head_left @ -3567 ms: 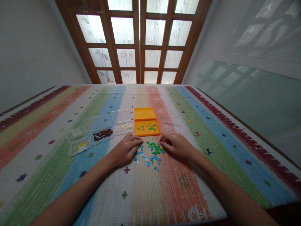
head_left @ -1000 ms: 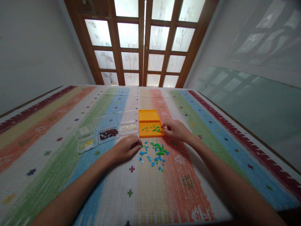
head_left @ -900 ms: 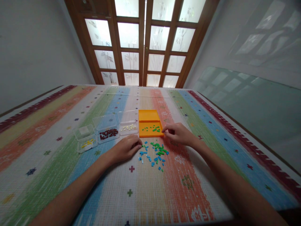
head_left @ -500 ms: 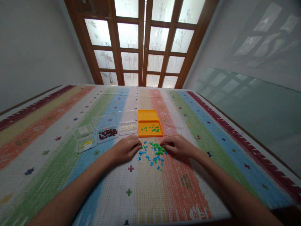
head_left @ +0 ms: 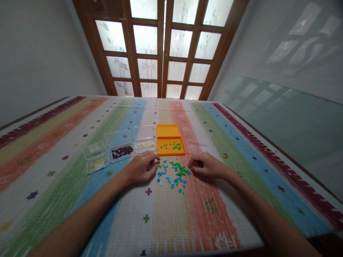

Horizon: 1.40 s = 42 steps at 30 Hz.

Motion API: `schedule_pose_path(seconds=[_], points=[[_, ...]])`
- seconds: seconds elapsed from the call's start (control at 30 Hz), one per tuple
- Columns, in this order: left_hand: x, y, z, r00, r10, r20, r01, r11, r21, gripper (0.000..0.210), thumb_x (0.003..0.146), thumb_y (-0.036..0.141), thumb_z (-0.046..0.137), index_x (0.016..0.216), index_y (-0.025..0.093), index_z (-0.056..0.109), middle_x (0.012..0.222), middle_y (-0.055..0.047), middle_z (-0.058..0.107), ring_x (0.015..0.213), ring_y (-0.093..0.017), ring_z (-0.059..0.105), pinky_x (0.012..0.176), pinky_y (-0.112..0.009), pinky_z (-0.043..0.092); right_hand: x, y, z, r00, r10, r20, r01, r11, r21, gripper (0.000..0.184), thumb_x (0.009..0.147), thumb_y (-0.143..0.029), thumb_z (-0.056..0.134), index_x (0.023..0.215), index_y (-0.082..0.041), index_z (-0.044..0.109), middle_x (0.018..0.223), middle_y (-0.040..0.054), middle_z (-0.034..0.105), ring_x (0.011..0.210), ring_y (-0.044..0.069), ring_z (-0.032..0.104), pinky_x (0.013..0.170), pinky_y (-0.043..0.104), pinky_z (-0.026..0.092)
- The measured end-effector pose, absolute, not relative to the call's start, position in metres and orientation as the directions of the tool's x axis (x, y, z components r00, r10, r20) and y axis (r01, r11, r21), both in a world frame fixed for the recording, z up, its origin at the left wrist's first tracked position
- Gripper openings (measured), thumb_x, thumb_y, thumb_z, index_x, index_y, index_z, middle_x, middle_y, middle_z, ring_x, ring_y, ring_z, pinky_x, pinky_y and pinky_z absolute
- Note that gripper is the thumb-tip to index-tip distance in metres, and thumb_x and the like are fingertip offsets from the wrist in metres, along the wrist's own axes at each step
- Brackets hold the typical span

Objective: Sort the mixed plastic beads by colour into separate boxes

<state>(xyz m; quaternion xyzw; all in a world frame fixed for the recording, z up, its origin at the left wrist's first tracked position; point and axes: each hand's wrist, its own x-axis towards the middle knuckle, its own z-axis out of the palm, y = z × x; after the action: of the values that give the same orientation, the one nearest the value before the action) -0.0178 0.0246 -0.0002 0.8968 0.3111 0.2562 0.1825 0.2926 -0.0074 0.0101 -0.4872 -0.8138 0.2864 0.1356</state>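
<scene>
Small pile of green and blue bricks (head_left: 174, 174) lying loose on the striped table (head_left: 171, 221), right between both hands. Left hand (head_left: 141, 167) resting at the pile's left edge, fingers curled; grip hard to tell. Right hand (head_left: 205, 166) at the right edge, fingertips pinched low; cannot tell if holding a brick. Orange tray (head_left: 170, 149) with green bricks just behind the pile. Clear boxes (head_left: 120, 150) beside the tray.

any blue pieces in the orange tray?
No, the orange tray holds only green pieces; the blue pieces lie loose on the mat between both hands.
</scene>
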Motion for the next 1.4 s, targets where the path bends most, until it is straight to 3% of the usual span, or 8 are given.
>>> schedule_pose_path(seconds=[0.23, 0.57, 0.9, 1.4], points=[[-0.018, 0.026, -0.003, 0.699, 0.632, 0.333, 0.459, -0.755, 0.468, 0.014, 0.085, 0.019, 0.051, 0.090, 0.017, 0.064, 0.074, -0.003, 0.060, 0.066, -0.016, 0.054, 0.066, -0.031, 0.043, 0.297, -0.010, 0.011, -0.489, 0.868, -0.089, 0.692, 0.324, -0.645, 0.014, 0.077, -0.013, 0.054, 0.083, -0.017, 0.066, 0.065, -0.0010, 0.064, 0.057, 0.011, 0.054, 0.055, 0.021, 0.039], [-0.017, 0.025, -0.004, 0.731, 0.583, 0.355, 0.451, -0.803, 0.390, 0.017, 0.087, 0.018, 0.051, 0.090, 0.017, 0.067, 0.071, -0.003, 0.060, 0.063, -0.015, 0.052, 0.064, -0.029, 0.041, 0.283, -0.010, 0.016, -0.534, 0.845, -0.039, 0.645, 0.378, -0.664, 0.020, 0.089, -0.027, 0.055, 0.096, -0.015, 0.070, 0.067, 0.0004, 0.064, 0.056, 0.011, 0.052, 0.055, 0.022, 0.038], [-0.018, 0.026, -0.007, 0.747, 0.542, 0.385, 0.457, -0.839, 0.295, 0.023, 0.089, 0.019, 0.049, 0.097, 0.015, 0.069, 0.075, -0.005, 0.062, 0.067, -0.016, 0.054, 0.064, -0.029, 0.041, 0.277, -0.005, 0.020, -0.555, 0.830, -0.060, 0.697, 0.425, -0.578, 0.019, 0.090, -0.021, 0.055, 0.097, -0.015, 0.072, 0.071, 0.0020, 0.069, 0.061, 0.012, 0.058, 0.061, 0.023, 0.041], [-0.017, 0.027, -0.006, 0.754, 0.529, 0.389, 0.448, -0.847, 0.286, 0.023, 0.089, 0.021, 0.048, 0.099, 0.015, 0.069, 0.076, -0.005, 0.063, 0.068, -0.017, 0.055, 0.064, -0.029, 0.042, 0.267, 0.001, 0.018, -0.554, 0.832, -0.043, 0.747, 0.473, -0.467, 0.022, 0.087, -0.017, 0.056, 0.098, -0.017, 0.075, 0.078, 0.0037, 0.073, 0.064, 0.013, 0.061, 0.063, 0.023, 0.041]])
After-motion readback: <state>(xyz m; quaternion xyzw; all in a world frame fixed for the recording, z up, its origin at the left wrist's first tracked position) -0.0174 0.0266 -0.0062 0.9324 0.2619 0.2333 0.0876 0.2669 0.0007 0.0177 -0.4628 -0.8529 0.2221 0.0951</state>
